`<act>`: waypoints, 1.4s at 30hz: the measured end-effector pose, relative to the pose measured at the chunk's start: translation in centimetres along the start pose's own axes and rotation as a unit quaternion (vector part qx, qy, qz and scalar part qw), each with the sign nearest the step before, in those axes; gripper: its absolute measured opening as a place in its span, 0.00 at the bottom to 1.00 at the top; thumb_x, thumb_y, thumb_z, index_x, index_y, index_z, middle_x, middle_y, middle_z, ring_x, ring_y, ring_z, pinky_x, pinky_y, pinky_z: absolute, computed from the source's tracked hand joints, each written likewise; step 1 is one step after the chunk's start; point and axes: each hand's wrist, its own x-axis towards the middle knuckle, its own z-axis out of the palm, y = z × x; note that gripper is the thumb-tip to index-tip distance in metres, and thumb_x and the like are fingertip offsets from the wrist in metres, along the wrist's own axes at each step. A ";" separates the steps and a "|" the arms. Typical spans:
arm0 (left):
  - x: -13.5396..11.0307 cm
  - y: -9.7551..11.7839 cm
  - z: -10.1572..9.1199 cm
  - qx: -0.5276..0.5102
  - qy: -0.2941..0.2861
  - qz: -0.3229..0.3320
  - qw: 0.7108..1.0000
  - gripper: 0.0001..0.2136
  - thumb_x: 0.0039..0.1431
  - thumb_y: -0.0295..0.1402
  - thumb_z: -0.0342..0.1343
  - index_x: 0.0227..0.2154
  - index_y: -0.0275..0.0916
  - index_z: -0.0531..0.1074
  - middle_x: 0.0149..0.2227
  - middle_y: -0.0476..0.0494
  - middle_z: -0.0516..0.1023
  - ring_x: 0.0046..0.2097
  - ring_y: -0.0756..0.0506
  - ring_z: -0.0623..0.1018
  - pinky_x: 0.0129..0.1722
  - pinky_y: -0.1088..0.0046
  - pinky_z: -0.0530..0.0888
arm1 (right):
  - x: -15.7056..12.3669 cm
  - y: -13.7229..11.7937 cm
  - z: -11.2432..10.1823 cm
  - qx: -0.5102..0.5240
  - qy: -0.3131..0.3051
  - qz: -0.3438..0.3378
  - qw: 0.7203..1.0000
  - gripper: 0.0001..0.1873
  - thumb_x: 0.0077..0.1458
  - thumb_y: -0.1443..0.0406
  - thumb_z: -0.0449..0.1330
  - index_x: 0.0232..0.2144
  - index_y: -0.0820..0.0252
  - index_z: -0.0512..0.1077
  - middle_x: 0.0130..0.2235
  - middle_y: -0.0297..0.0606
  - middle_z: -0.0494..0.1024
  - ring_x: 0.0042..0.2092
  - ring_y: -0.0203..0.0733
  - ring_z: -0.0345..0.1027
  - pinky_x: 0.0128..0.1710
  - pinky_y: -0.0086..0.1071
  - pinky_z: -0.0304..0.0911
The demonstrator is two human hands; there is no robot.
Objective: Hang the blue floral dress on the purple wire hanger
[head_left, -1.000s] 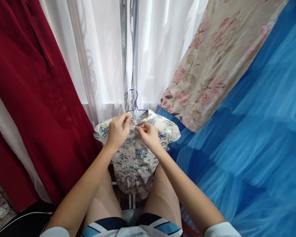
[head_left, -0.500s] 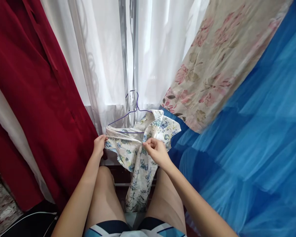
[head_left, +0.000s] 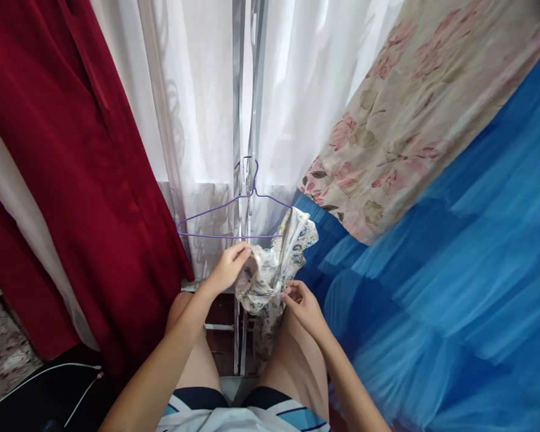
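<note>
A white dress with blue and green flowers [head_left: 263,279] hangs by one shoulder from the right end of a purple wire hanger [head_left: 209,212]. The hanger's left end is bare. My left hand [head_left: 230,264] is closed on a bunched part of the dress, below the hanger's bottom bar. Lower and to the right, my right hand [head_left: 302,303] has its thumb and fingertips closed at the edge of the cloth. The lower part of the dress hangs down beside my leg, partly hidden.
The hanger hooks onto a grey metal stand [head_left: 247,78] before white curtains [head_left: 193,90]. Red cloth [head_left: 117,228] hangs at left. A pink-flowered beige cloth [head_left: 378,138] and blue tulle [head_left: 445,288] fill the right. A white cable [head_left: 36,384] lies over something black at lower left.
The dress's left shoulder has come off the hanger. My left hand has brought it right, toward the middle, and the cloth is bunched. My right hand has moved slightly down and right.
</note>
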 end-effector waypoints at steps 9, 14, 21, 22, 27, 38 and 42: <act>-1.0 4.1 8.2 0.063 -0.167 0.159 0.971 0.11 0.67 0.33 0.50 0.48 0.40 0.73 0.54 0.40 0.73 0.58 0.44 0.71 0.60 0.67 0.65 | -2.7 -3.4 2.2 0.005 -0.095 -0.031 0.995 0.16 0.57 0.57 0.59 0.43 0.60 0.73 0.45 0.46 0.78 0.54 0.58 0.68 0.57 0.51 0.60; 1.5 -0.5 8.7 0.111 -0.171 0.071 0.976 0.16 0.68 0.37 0.45 0.53 0.42 0.71 0.57 0.40 0.73 0.62 0.41 0.67 0.63 0.60 0.60 | -1.9 -3.7 -0.3 0.071 0.010 -0.063 0.995 0.16 0.57 0.54 0.60 0.41 0.57 0.75 0.43 0.46 0.79 0.55 0.56 0.67 0.60 0.48 0.58; 0.5 -5.0 9.3 0.079 -0.305 0.002 0.949 0.07 0.57 0.31 0.55 0.26 0.38 0.76 0.30 0.47 0.80 0.37 0.44 0.78 0.41 0.70 0.74 | -2.3 -5.6 -3.8 0.136 -0.036 0.033 0.990 0.16 0.52 0.51 0.65 0.28 0.58 0.74 0.31 0.42 0.78 0.35 0.51 0.72 0.35 0.37 0.68; -0.7 -5.3 9.3 0.069 -0.316 -0.007 0.946 0.07 0.57 0.29 0.55 0.25 0.38 0.75 0.29 0.48 0.79 0.35 0.44 0.77 0.39 0.71 0.74 | -2.4 -6.0 -4.3 0.143 -0.039 0.047 0.988 0.17 0.52 0.51 0.65 0.27 0.58 0.73 0.29 0.41 0.77 0.32 0.49 0.71 0.32 0.36 0.67; -5.7 -4.9 8.7 -0.008 -0.313 -0.026 0.949 0.06 0.45 0.22 0.58 0.28 0.36 0.72 0.30 0.50 0.75 0.36 0.45 0.75 0.39 0.72 0.72 | -3.3 -8.1 -5.2 0.183 -0.133 0.084 0.970 0.17 0.49 0.51 0.66 0.30 0.58 0.75 0.29 0.41 0.77 0.30 0.49 0.72 0.31 0.38 0.67; -5.8 0.6 2.3 -0.006 -0.416 -0.093 0.904 0.08 0.60 0.34 0.54 0.29 0.37 0.74 0.29 0.50 0.72 0.33 0.50 0.72 0.35 0.76 0.68 | -4.5 -8.6 -6.8 0.140 -0.275 0.070 0.949 0.19 0.47 0.52 0.67 0.21 0.60 0.71 0.20 0.35 0.65 0.22 0.36 0.54 0.23 0.31 0.51; -8.3 1.0 -3.3 0.173 -0.415 -0.085 0.889 0.11 0.60 0.40 0.56 0.30 0.37 0.74 0.27 0.51 0.73 0.30 0.51 0.71 0.31 0.79 0.65 | -2.9 -6.9 -7.6 0.081 -0.272 0.046 0.958 0.19 0.55 0.53 0.63 0.23 0.61 0.67 0.23 0.31 0.60 0.25 0.33 0.48 0.25 0.30 0.45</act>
